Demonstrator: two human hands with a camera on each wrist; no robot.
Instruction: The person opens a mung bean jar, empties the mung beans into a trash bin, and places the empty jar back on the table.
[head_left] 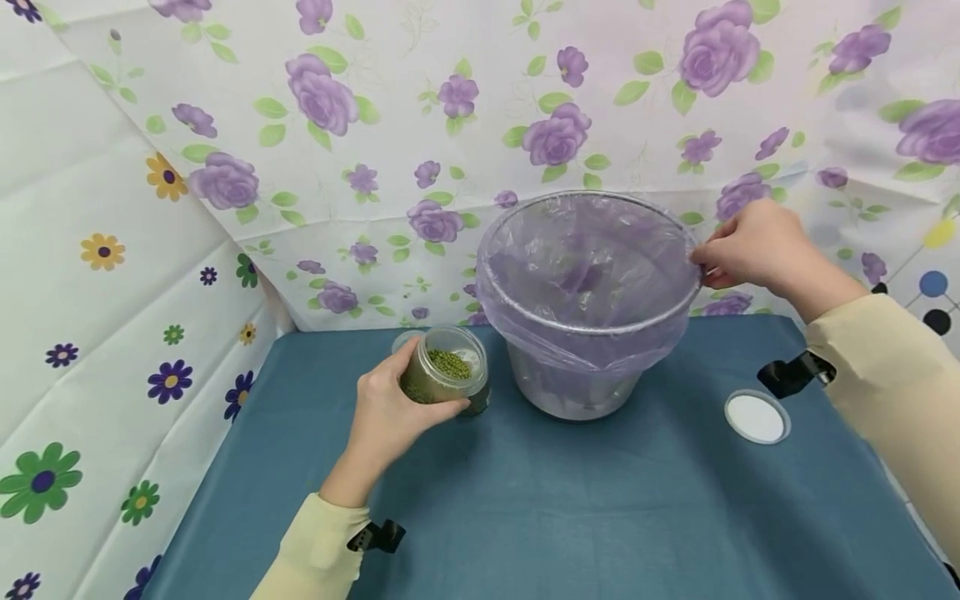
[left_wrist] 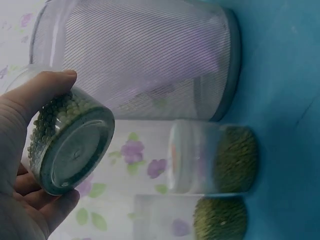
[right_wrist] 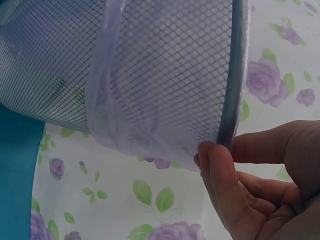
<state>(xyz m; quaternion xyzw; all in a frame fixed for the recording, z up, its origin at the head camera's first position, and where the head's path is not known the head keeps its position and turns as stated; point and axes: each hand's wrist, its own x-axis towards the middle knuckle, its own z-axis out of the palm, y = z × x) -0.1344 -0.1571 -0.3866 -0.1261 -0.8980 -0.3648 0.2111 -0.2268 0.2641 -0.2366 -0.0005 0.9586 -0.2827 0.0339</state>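
Note:
My left hand (head_left: 426,382) grips an open clear jar of green beans (head_left: 448,365), left of a mesh bin. In the left wrist view the jar (left_wrist: 70,145) shows its underside, held clear of the cloth, thumb on top and fingers below. The round mesh bin (head_left: 592,330) is lined with a thin purple bag (head_left: 585,267) and stands at the back middle of the blue cloth. My right hand (head_left: 702,263) pinches the bin's right rim where the bag folds over. In the right wrist view, thumb and finger of that hand (right_wrist: 222,150) close on the rim (right_wrist: 235,75).
Two more jars of beans (left_wrist: 215,157) (left_wrist: 220,220) stand on the blue cloth (head_left: 570,508) beside the bin (left_wrist: 150,60). A white lid (head_left: 756,417) lies flat at the right. Flowered sheets (head_left: 375,125) wall off the back and left.

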